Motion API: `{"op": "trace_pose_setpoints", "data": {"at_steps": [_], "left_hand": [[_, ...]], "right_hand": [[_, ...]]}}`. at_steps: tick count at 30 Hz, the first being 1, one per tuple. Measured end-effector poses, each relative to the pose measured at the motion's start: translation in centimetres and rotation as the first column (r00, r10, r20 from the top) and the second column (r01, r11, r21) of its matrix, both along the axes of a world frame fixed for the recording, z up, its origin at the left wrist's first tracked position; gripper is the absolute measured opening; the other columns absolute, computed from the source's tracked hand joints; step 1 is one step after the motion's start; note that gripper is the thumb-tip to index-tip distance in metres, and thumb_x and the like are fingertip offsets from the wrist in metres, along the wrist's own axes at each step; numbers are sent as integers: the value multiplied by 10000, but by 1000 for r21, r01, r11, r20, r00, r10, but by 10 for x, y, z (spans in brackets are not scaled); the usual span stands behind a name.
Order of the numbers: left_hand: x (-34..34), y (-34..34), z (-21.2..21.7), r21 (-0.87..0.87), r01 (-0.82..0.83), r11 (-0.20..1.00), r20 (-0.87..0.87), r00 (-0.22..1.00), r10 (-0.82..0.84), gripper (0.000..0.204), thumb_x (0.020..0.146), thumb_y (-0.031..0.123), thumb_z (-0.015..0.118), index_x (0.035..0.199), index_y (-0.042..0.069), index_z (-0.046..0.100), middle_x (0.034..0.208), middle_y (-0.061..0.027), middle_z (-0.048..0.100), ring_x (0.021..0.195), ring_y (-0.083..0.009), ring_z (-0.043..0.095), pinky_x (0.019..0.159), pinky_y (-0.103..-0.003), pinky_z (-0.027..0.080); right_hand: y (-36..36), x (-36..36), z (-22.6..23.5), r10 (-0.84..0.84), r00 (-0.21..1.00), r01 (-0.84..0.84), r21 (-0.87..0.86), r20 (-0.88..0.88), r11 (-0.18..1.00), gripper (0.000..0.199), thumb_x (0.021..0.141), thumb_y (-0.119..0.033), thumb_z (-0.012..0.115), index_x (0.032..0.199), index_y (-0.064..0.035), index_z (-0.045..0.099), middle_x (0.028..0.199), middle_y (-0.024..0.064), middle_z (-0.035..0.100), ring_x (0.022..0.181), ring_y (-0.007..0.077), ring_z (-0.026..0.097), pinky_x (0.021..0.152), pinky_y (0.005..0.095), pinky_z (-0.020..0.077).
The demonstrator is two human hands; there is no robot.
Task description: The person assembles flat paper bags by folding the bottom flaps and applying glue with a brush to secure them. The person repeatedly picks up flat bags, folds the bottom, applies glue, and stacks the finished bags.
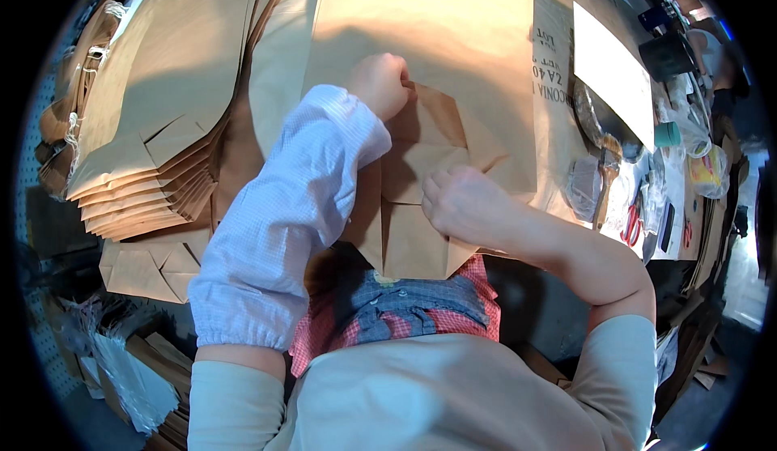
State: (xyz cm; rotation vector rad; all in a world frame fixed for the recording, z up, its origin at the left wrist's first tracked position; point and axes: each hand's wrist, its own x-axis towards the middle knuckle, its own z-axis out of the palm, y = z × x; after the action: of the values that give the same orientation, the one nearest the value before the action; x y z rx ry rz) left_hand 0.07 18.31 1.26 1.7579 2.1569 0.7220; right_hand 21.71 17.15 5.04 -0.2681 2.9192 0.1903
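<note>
In front of me lies a brown paper bag (414, 240), its folded bottom end toward my body and partly spread into flaps. My left hand (379, 87), below a pale blue checked sleeve cover, is closed at the far edge of the folded part, gripping the paper there. Nearer and to the right, my right hand (463, 203) has its fingers curled in against the bag's right flap. Its fingertips are partly hidden, but they seem to pinch the paper. Beneath this bag is a larger flat sheet of brown paper (429, 14).
A fanned stack of folded brown paper bags (146, 196) stands at the left, with another folded bag (150, 269) below it. On the right are a white sheet (613, 74), a brush (609, 168), red-handled scissors (632, 223) and a black cup (668, 57).
</note>
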Motion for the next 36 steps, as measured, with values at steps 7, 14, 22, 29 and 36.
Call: {"op": "trace_pose_setpoints", "data": {"at_steps": [7,14,22,29,36], "left_hand": [[57,-56,35,-212,639,740,-627,492,-604,109,718,152,598,682,121,696,835,-37,610,909,-235,550,747,-325,447],[93,-78,43,-621,402,673,-258,705,-660,134,769,116,586,805,103,715,915,-78,690,885,-239,670,705,-339,532],[56,-104,25,-439,7,899,-608,734,-303,167,819,114,580,960,51,642,877,-95,681,854,-249,670,707,-366,531],[37,-120,30,-425,55,903,-227,960,-165,384,728,159,662,1094,45,629,1035,-165,654,1003,-339,616,881,-416,488],[-1,-123,35,-248,251,936,61,968,-243,579,669,35,688,1232,8,555,1217,-196,575,1137,-371,547,943,-392,466]], "right_hand": [[21,6,16,-427,798,413,128,426,901,530,726,-413,747,1057,-32,584,999,107,617,933,267,622,749,369,506],[19,-4,3,-629,759,633,36,171,773,457,646,-177,756,1020,-31,538,907,141,651,839,311,667,714,401,532],[48,36,12,-658,652,653,160,377,740,556,634,-192,769,1073,-10,481,869,151,652,828,318,672,714,397,541],[24,36,-22,-656,574,798,-156,490,582,669,671,-112,731,1274,-42,449,1091,215,627,1025,369,617,846,433,517],[47,46,-12,-729,606,782,-74,317,618,526,715,-135,683,1216,-55,543,1173,183,589,1097,343,569,912,408,480]]}}
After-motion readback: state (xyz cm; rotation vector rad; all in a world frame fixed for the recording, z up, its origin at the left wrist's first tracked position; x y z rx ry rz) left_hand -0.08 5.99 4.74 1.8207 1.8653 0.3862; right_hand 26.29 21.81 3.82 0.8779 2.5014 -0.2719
